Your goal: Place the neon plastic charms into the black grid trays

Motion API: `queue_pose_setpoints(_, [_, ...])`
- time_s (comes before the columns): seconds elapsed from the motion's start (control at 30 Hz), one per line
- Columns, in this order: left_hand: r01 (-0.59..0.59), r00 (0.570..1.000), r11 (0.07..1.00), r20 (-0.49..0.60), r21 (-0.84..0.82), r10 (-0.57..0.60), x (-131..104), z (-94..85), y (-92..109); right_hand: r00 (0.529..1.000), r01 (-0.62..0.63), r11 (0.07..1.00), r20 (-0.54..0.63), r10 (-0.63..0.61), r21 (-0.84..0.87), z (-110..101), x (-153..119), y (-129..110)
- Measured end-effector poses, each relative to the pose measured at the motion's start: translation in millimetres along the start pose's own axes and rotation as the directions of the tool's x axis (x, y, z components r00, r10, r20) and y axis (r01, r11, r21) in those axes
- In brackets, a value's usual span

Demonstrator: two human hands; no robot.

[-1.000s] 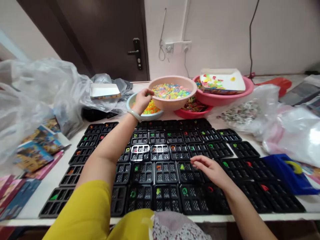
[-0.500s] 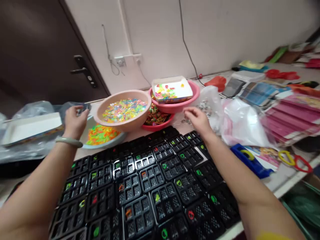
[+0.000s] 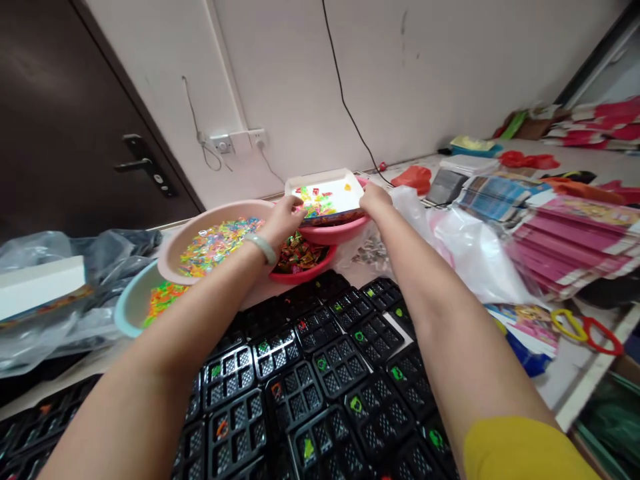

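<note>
At the upper middle of the frame, the left hand point(image 3: 284, 217) and right hand point(image 3: 374, 197) are gripping opposite ends of the white tray point(image 3: 327, 193), which is sitting over the pink bowl point(image 3: 334, 231).

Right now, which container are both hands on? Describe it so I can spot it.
Find the wall socket; below it sit stacked basins. The white tray rests on the top pink basin, gripped by left hand and right hand. It alone is flat, white and rectangular.

Yellow sleeve point(image 3: 520, 450) on right arm; pale bangle point(image 3: 263, 248) on left wrist
</note>
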State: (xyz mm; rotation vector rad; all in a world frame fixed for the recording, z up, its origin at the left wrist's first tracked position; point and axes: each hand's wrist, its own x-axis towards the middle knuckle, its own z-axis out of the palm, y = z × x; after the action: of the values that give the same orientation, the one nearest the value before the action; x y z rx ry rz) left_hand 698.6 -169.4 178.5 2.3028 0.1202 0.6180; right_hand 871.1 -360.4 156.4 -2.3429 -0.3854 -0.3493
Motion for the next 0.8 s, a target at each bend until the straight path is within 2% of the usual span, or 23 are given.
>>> queue_pose_setpoints(0.07, [-0.034,0.999,0.982,0.04,0.185,0.027,23.1,13.0,4.2,0.994,-0.09,0.985,0.052,0.099,-0.15,-6.0,-7.7,-4.9])
queue_pose_setpoints(0.1, [-0.036,0.997,0.964,0.079,0.263,0.015,32.5,19.1,7.2,0.993,-0.085,0.981,0.066,0.098,-0.177,-8.4,-11.9,-7.3])
queue_pose_setpoints(0.23, [0.089,0.954,0.867,0.207,0.491,-0.215,53.8,40.4,16.4,0.996,-0.059,0.986,0.057,0.068,-0.153,-10.1,-24.2,-9.3])
queue_pose_setpoints(0.3, [0.133,0.922,0.83,0.239,0.542,-0.304,58.3,46.8,15.8,0.999,-0.038,0.993,0.032,0.042,-0.115,-7.7,-25.8,-6.4])
queue_pose_setpoints(0.4, [0.119,0.899,0.823,0.291,0.556,-0.327,63.5,49.4,11.7,0.999,-0.027,0.997,0.034,0.03,-0.075,-4.4,-24.1,-1.7])
queue_pose_setpoints(0.57, [0.094,0.909,0.769,0.26,0.632,-0.325,66.7,49.9,13.6,0.996,-0.05,0.994,0.074,0.057,-0.098,-5.7,-23.3,-1.2])
queue_pose_setpoints(0.63, [0.09,0.915,0.765,0.25,0.637,-0.316,65.7,51.3,16.4,1.0,-0.006,0.989,0.019,0.009,-0.146,-7.4,-25.3,-6.5])
queue_pose_setpoints(0.7, [0.087,0.916,0.772,0.254,0.629,-0.31,64.6,52.1,18.1,0.992,0.101,0.974,-0.053,-0.114,-0.203,-8.0,-27.3,-16.8])
queue_pose_setpoints(0.73, [0.081,0.914,0.777,0.265,0.624,-0.308,64.3,52.0,18.2,0.983,0.165,0.961,-0.043,-0.178,-0.22,-7.4,-28.1,-23.7])
queue_pose_setpoints(0.77, [0.07,0.909,0.782,0.282,0.62,-0.306,64.2,51.6,17.8,0.974,0.222,0.948,0.02,-0.224,-0.227,-6.1,-28.6,-31.5])
queue_pose_setpoints(0.8, [0.055,0.907,0.786,0.299,0.616,-0.298,64.3,51.0,16.9,0.961,0.268,0.937,0.13,-0.244,-0.224,-4.0,-29.0,-39.6])
